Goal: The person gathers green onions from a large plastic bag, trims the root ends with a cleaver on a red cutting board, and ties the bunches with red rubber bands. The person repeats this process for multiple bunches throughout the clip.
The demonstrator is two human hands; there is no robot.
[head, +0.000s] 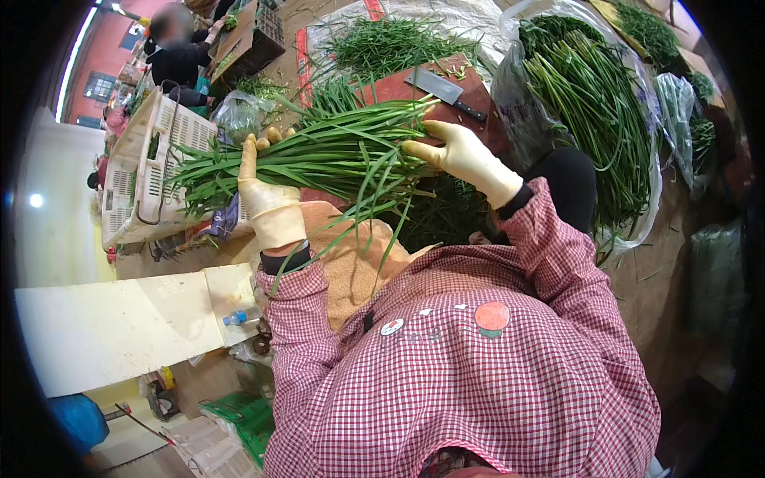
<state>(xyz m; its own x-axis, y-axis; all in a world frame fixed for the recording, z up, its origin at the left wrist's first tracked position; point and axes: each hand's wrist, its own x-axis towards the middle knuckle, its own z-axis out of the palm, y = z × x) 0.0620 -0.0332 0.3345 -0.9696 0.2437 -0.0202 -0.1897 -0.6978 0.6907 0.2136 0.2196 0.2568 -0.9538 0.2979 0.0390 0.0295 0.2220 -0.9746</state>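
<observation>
My left hand [269,197], in a cream rubber glove, is wrapped around the leafy side of a bunch of green garlic chives [340,143]. The bunch lies sideways in the air before my chest, with several loose leaves drooping from it. At its stalk end is my gloved right hand [466,158], thumb and forefinger spread at the stalks. Whether those fingers grip any stalk I cannot tell. Just beyond, a cleaver [435,85] with a black handle rests on a red cutting board [394,86] beside short cut stalk pieces [457,69].
A plastic bag [648,221] full of long chives stands at right. Loose greens [382,45] cover a white woven sack [478,15] ahead. At left are a white plastic crate [191,122] and a pale board [125,322]. Another person [176,57] works at far left.
</observation>
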